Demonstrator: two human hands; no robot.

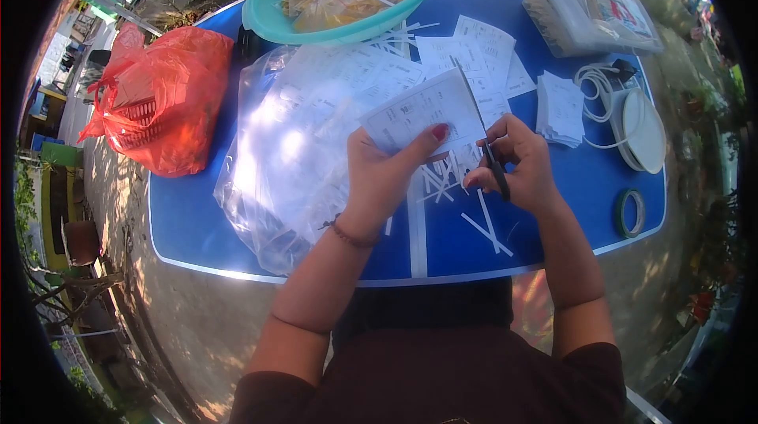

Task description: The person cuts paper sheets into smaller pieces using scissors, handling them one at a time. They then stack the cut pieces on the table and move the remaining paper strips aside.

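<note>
I can't make out the small print on the paper [410, 118], and glare whitens the plastic bag [272, 132]. My left hand [384, 167] pinches the printed white sheet above the blue table [197, 219]; my right fingers curl through the handles of the scissors [491, 157] at its edge.

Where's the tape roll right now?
Head view: the tape roll lies on the table's near right edge, right of the right hand, below the white cable.
</note>
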